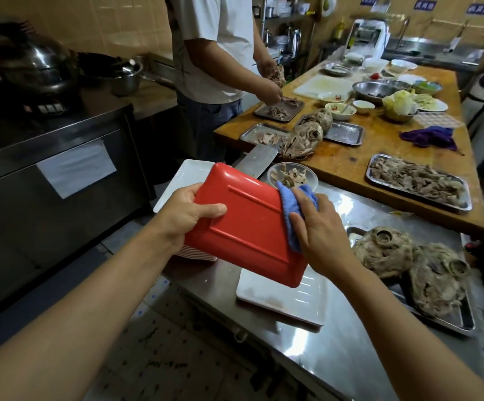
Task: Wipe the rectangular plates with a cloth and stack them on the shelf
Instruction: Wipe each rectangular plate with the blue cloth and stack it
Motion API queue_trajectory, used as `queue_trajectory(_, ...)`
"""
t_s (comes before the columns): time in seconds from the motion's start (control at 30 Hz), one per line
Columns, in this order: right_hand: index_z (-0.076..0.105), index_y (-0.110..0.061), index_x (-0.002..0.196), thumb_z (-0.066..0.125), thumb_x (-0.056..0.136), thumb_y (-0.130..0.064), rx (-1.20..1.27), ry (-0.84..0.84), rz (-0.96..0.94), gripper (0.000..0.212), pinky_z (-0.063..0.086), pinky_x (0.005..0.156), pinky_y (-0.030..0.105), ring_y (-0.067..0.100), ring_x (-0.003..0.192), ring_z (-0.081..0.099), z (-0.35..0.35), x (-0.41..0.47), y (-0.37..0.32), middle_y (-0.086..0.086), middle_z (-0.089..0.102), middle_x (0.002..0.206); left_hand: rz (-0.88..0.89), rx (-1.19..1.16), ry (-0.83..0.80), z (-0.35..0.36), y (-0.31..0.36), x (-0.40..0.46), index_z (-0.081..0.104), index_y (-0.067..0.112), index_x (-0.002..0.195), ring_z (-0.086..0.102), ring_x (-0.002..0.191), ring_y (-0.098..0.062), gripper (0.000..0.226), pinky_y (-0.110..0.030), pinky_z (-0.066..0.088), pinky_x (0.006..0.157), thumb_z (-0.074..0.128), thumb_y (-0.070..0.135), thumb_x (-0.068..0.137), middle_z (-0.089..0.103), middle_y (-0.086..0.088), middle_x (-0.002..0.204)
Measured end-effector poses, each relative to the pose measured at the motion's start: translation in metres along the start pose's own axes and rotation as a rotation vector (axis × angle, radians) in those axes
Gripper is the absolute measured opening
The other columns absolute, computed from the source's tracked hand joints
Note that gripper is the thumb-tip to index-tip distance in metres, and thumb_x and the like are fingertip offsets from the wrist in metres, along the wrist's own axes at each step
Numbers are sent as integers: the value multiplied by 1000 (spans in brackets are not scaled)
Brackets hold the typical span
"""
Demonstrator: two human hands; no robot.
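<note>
**Red plate held upside down, cloth on its edge**

Left hand grips the red plate by its left rim, above the steel tabletop. Right hand presses the blue cloth on the right edge. Wall signs unreadable.

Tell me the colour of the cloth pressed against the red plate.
Blue. The cloth shows best in the head view, under the right hand.

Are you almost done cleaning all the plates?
Not yet, it seems. Right now the left hand holds a red plate bottom side up while the right hand rubs its edge with a blue cloth. Two white plates lie on the steel counter, one below it and one behind; I can't tell if they're wiped. No shelf stack shows, so stacking remains.
</note>
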State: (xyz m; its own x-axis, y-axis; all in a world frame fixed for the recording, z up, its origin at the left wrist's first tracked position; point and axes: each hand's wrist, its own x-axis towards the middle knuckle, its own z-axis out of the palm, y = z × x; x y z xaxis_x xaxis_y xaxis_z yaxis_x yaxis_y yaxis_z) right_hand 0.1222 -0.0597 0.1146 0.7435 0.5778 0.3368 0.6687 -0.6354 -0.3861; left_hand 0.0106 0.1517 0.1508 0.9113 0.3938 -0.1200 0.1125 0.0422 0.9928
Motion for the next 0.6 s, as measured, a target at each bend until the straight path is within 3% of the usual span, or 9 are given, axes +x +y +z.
queue_trajectory(0.17, 27, -16, 148, 31, 96, -34, 201, 4, 46, 55, 19, 116, 36, 25, 141, 21, 2, 4, 1, 11, 20, 152, -104, -198, 103, 7, -8, 5, 65, 11, 94, 63, 75, -24, 19, -36, 53, 76, 61, -2, 81, 66, -12, 88)
queue_trajectory(0.23, 23, -17, 149, 35, 99, -27, 178, 9, 12, 51, 14, 116, 31, 21, 143, 15, 2, 0, 3, 7, 14, 155, -142, -254, 134, 9, -12, 9, 65, 13, 96, 64, 72, -22, 18, -34, 56, 69, 62, 1, 83, 67, -11, 87)
queue_trajectory(0.37, 16, -22, 150, 26, 95, -39, 135, -21, -16, 59, 9, 111, 19, 13, 144, 9, 0, -24, 10, 1, 7, 157, -218, -357, 162, 15, -15, 17, 63, 16, 107, 67, 75, -24, 24, -36, 54, 64, 64, 10, 84, 70, -9, 87)
queue_trajectory(0.5, 23, -16, 148, 34, 95, -34, 72, 53, -26, 58, 13, 117, 33, 22, 144, 11, 0, -38, 10, 9, 13, 156, -266, -445, 150, 27, -18, 18, 62, 20, 100, 70, 63, -20, 17, -37, 54, 57, 66, 16, 84, 73, -3, 71)
queue_trajectory(0.6, 33, -9, 145, 47, 92, -22, 22, 122, -69, 56, 16, 117, 47, 34, 143, 16, 11, -42, -4, 18, 22, 153, -287, -485, 159, 40, -19, 15, 60, 20, 104, 70, 67, -23, 19, -39, 55, 56, 65, 18, 86, 72, -6, 79)
